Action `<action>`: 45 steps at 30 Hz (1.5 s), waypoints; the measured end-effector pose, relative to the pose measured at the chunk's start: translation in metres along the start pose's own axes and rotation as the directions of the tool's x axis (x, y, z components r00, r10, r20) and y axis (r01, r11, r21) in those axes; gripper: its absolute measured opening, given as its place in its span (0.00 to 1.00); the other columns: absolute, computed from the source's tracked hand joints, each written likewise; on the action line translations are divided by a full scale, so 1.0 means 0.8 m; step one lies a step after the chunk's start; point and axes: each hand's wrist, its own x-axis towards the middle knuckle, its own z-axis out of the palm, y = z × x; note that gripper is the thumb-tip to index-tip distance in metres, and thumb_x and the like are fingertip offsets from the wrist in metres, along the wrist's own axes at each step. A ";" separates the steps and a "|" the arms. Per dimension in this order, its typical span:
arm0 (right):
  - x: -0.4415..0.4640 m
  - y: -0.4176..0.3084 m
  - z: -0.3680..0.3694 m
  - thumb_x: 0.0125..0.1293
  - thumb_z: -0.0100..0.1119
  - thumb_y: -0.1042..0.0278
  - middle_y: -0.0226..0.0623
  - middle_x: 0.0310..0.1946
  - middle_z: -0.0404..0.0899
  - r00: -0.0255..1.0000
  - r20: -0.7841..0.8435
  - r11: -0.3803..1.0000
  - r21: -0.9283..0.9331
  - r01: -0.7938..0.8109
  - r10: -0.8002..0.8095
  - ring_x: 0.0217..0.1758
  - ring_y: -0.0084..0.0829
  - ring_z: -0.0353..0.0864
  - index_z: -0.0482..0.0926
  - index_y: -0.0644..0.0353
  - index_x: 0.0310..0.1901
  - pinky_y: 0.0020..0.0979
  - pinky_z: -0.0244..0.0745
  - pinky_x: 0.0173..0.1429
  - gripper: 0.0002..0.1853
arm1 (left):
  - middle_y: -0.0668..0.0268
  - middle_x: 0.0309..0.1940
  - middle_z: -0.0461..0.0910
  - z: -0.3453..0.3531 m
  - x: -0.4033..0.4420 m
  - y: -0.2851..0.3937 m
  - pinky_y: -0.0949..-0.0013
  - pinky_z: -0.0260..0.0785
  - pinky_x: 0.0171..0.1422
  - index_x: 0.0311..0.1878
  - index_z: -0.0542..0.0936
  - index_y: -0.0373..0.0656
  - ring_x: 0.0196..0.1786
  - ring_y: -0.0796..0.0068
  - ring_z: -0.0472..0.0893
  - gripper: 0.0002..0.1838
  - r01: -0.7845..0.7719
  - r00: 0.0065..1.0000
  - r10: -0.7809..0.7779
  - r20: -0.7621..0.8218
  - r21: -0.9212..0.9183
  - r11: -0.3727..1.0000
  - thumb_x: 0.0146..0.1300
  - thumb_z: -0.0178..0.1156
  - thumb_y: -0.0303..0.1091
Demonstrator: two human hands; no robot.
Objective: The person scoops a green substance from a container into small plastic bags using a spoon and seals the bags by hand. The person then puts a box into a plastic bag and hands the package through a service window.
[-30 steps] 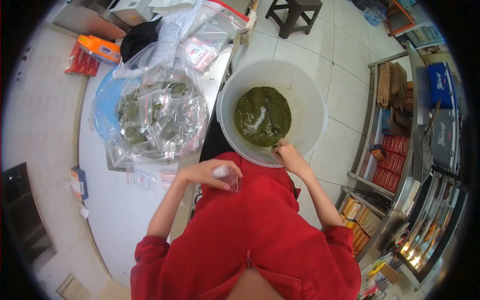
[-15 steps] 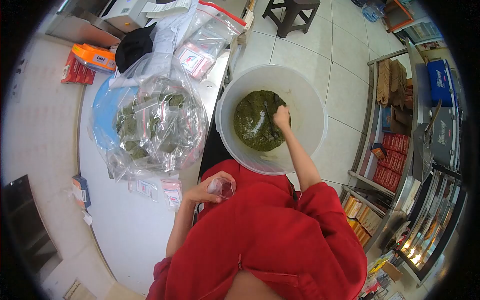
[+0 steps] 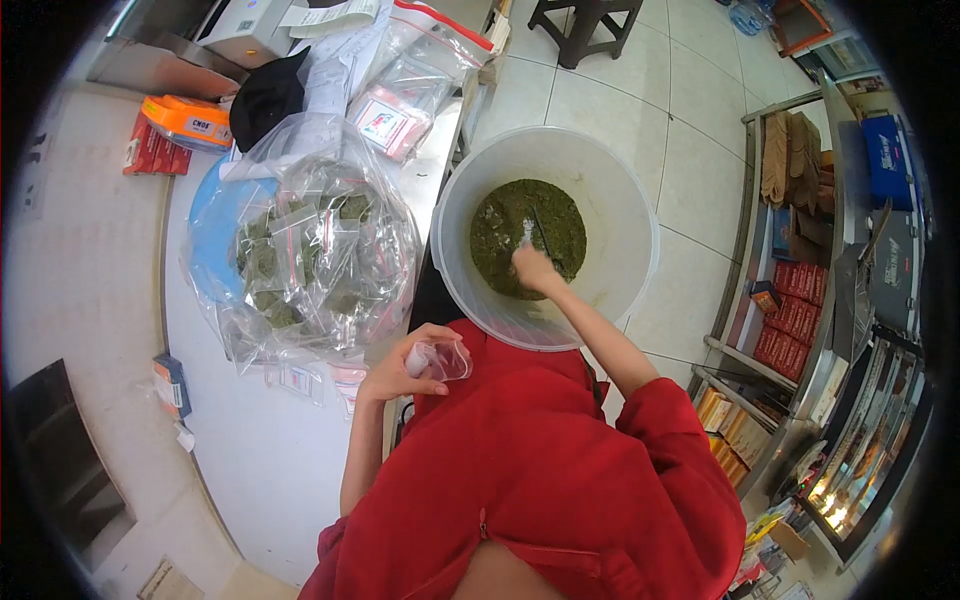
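My left hand is in front of my red clothing, its fingers closed around a small clear plastic bag whose mouth gapes to the right. Down inside a large translucent tub, my right hand is closed at the surface of a green, powdery herb mix. What it grips is mostly hidden by the fingers. A thin dark utensil and a pale patch show in the mix just beyond the knuckles. Left of the tub, a large clear bag holds several small zip bags filled with green powder.
The big bag rests on a white table with a blue round lid or tray. Packs of zip bags, a black cap and an orange device lie farther back. A stool and shelves stand beyond.
My right hand has moved left and nearer to me within the tub, across the green mix. The left hand still holds the small bag, turned a little.
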 end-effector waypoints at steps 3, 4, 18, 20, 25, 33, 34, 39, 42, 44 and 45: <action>0.038 0.020 -0.014 0.55 0.54 0.79 0.53 0.55 0.65 0.940 -0.333 0.989 -0.105 -0.108 0.068 0.43 0.51 0.78 0.75 0.72 0.41 0.43 0.79 0.45 0.12 | 0.67 0.43 0.74 0.010 0.005 -0.010 0.73 0.62 0.55 0.57 0.69 0.40 0.46 0.76 0.73 0.37 0.060 0.995 -0.044 0.094 -0.166 0.984 0.40 0.74 0.33; 0.050 0.029 -0.013 0.55 0.54 0.79 0.51 0.53 0.66 0.923 -0.383 0.980 -0.169 -0.103 0.031 0.42 0.50 0.78 0.74 0.71 0.42 0.43 0.79 0.45 0.11 | 0.68 0.42 0.73 0.017 0.009 -0.013 0.73 0.61 0.54 0.57 0.68 0.40 0.44 0.77 0.72 0.38 0.079 0.986 -0.042 0.160 -0.236 0.968 0.41 0.74 0.35; 0.065 0.044 -0.008 0.49 0.58 0.84 0.59 0.54 0.62 0.885 -0.431 0.978 -0.023 -0.209 0.179 0.44 0.53 0.78 0.72 0.74 0.41 0.40 0.81 0.41 0.15 | 0.64 0.51 0.72 0.015 0.005 0.020 0.68 0.60 0.62 0.53 0.72 0.41 0.54 0.73 0.71 0.35 -0.169 0.984 0.178 -0.032 0.180 0.969 0.36 0.74 0.26; 0.079 0.037 0.012 0.50 0.59 0.82 0.61 0.59 0.58 0.893 -0.377 0.969 0.133 -0.210 0.246 0.45 0.56 0.77 0.72 0.76 0.42 0.42 0.79 0.46 0.16 | 0.64 0.52 0.72 0.016 0.003 0.033 0.68 0.61 0.63 0.52 0.73 0.41 0.55 0.72 0.71 0.35 -0.213 0.968 0.245 -0.052 0.341 0.916 0.35 0.75 0.25; 0.110 0.032 0.090 0.50 0.55 0.80 0.55 0.37 0.78 0.987 -0.158 0.912 0.406 0.055 0.010 0.44 0.49 0.79 0.77 0.73 0.44 0.41 0.74 0.50 0.17 | 0.66 0.48 0.73 0.021 -0.003 0.045 0.69 0.62 0.61 0.51 0.73 0.41 0.54 0.73 0.72 0.35 -0.095 0.953 0.202 -0.226 0.410 0.907 0.33 0.76 0.25; -0.016 0.050 -0.047 0.58 0.50 0.76 0.32 0.29 0.76 0.927 0.372 0.520 0.802 -0.295 -0.048 0.20 0.19 0.65 0.80 0.65 0.46 0.22 0.61 0.23 0.15 | 0.67 0.47 0.70 0.020 0.011 0.026 0.77 0.69 0.41 0.49 0.70 0.42 0.42 0.79 0.75 0.31 -0.145 0.931 0.178 -0.318 0.125 0.982 0.38 0.72 0.20; -0.036 0.050 -0.067 0.59 0.50 0.76 0.29 0.29 0.75 0.923 0.378 0.504 0.814 -0.290 -0.078 0.18 0.14 0.59 0.80 0.65 0.47 0.19 0.55 0.20 0.15 | 0.67 0.48 0.69 0.020 0.017 0.027 0.79 0.69 0.35 0.48 0.69 0.42 0.39 0.80 0.75 0.30 -0.149 0.928 0.172 -0.332 0.094 0.984 0.40 0.71 0.19; -0.115 0.049 -0.123 0.60 0.51 0.76 0.22 0.19 0.66 0.963 0.267 0.228 0.940 -0.253 -0.036 0.17 0.13 0.55 0.79 0.68 0.47 0.17 0.49 0.20 0.14 | 0.67 0.45 0.71 0.023 0.078 0.013 0.77 0.67 0.41 0.51 0.69 0.41 0.34 0.82 0.73 0.32 -0.190 0.837 0.383 -0.391 0.450 0.873 0.43 0.74 0.28; -0.157 0.048 -0.151 0.60 0.51 0.76 0.23 0.24 0.69 0.986 0.167 0.146 0.975 -0.167 0.012 0.18 0.13 0.55 0.80 0.67 0.47 0.18 0.49 0.21 0.14 | 0.64 0.40 0.75 0.038 0.123 0.014 0.70 0.66 0.54 0.48 0.70 0.41 0.47 0.72 0.75 0.30 -0.205 0.732 0.530 -0.429 0.602 0.771 0.42 0.75 0.37; -0.184 0.038 -0.169 0.59 0.51 0.76 0.24 0.29 0.72 0.995 0.098 0.130 0.986 -0.102 0.034 0.19 0.14 0.55 0.80 0.66 0.47 0.18 0.51 0.22 0.14 | 0.62 0.39 0.75 0.038 0.148 0.007 0.68 0.66 0.53 0.47 0.70 0.40 0.46 0.69 0.75 0.30 -0.180 0.726 0.541 -0.424 0.642 0.745 0.43 0.75 0.38; -0.200 0.028 -0.180 0.59 0.52 0.76 0.25 0.29 0.72 0.993 -0.027 0.223 0.975 0.000 0.116 0.19 0.14 0.56 0.80 0.64 0.46 0.19 0.52 0.22 0.14 | 0.60 0.40 0.75 0.037 0.159 0.002 0.67 0.66 0.52 0.47 0.70 0.40 0.46 0.66 0.76 0.30 -0.170 0.704 0.575 -0.416 0.688 0.706 0.43 0.75 0.38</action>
